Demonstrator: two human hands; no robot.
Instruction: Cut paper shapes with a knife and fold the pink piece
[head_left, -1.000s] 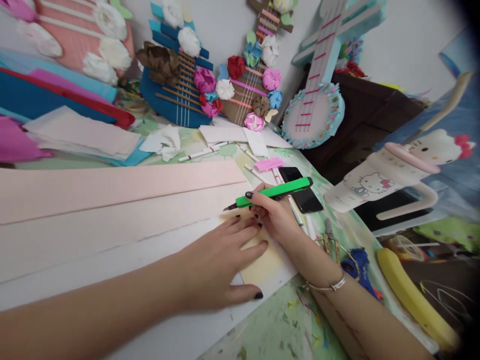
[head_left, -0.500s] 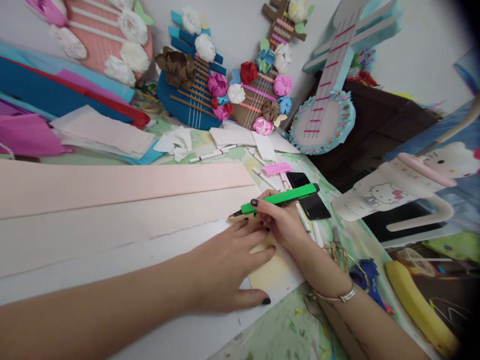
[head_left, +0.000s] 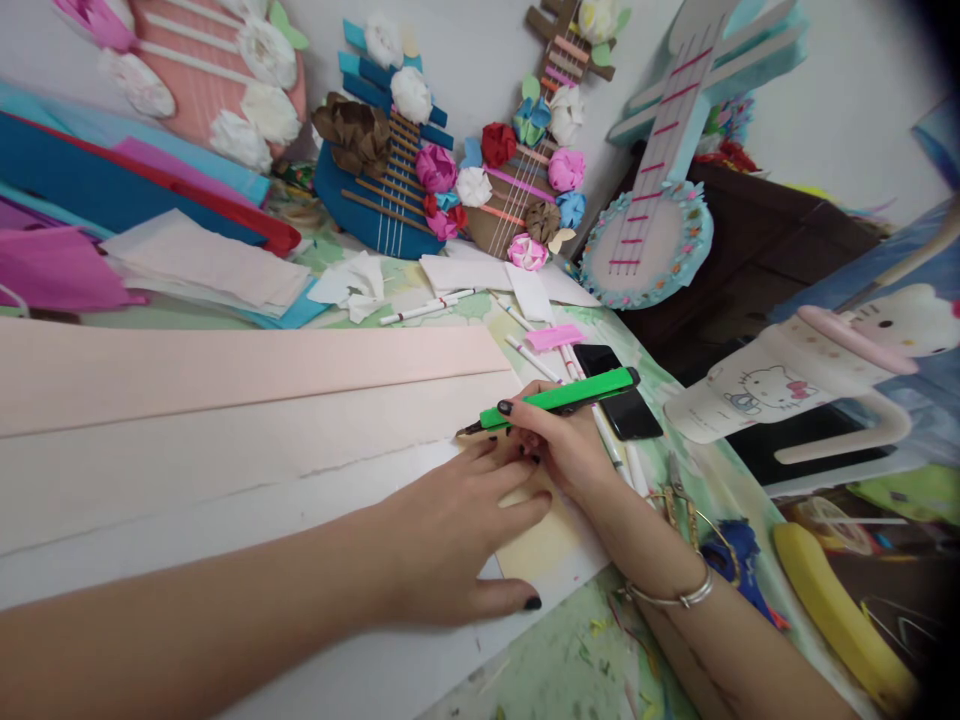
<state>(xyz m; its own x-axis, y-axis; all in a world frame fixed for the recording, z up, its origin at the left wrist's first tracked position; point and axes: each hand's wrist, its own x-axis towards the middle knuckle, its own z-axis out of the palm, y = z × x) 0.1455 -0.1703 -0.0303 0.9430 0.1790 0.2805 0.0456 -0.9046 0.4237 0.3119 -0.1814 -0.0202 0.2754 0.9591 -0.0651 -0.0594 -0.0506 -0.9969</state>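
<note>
My right hand (head_left: 559, 435) is closed round a green utility knife (head_left: 562, 393). The knife's dark tip points left and rests at the torn edge of a pale pink paper sheet (head_left: 300, 420), just beyond my left fingertips. My left hand (head_left: 457, 530) lies flat with its fingers spread. It presses on a white sheet (head_left: 292, 520) and a pale yellow piece (head_left: 551, 540) beside it. Part of the knife's handle is hidden by my right fingers. A folded pink strip (head_left: 247, 370) lies along the far side of the pale sheet.
Decorated paper guitars, such as a blue one (head_left: 375, 195), lean on the wall. Right of my hands are a black phone (head_left: 630, 412), several pens, scissors (head_left: 675, 490), a white tumbler (head_left: 772, 385) and a yellow curved object (head_left: 836, 610). Coloured paper (head_left: 67, 270) is stacked at left.
</note>
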